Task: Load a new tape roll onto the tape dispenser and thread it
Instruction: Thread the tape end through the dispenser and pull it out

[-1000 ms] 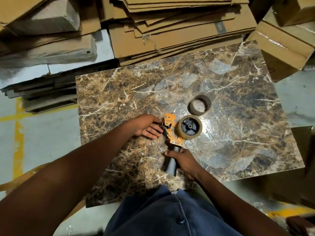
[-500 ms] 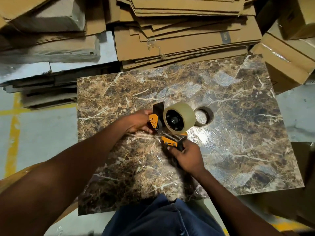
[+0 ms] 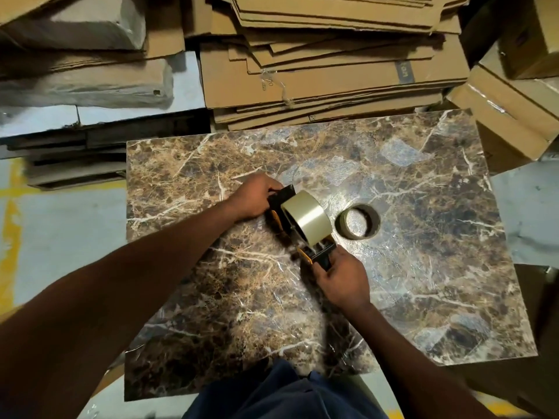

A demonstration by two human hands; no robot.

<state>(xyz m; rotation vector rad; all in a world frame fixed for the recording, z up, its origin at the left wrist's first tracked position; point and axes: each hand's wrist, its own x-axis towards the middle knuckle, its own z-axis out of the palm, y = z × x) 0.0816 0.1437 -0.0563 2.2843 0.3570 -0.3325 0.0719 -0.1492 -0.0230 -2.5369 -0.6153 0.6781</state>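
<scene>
Over the middle of the marble-patterned tabletop (image 3: pixel 423 267): tape dispenser (image 3: pixel 305 252) held up on edge between both hands, new tape roll (image 3: pixel 305 217) already seated on its hub. Loading step done, by the look of it. Threading apparently still to do: no free tape end visible past the roller or blade, though that end sits under fingers and cannot be made out clearly.

Left hand (image 3: pixel 251 201) closed around the black end of the dispenser, beside the roll. Right hand (image 3: pixel 341 279) wrapped tight on the near end by the orange frame, thumb up against it.

Empty cardboard core (image 3: pixel 358 220) lying flat just right of the roll, close but apart. Plenty of bare surface toward the body and to the right. Far edge crowded by stacked flattened cardboard (image 3: pixel 332 83); boxes (image 3: pixel 514 110) off the right corner. Left edge near the left forearm, floor beyond.
</scene>
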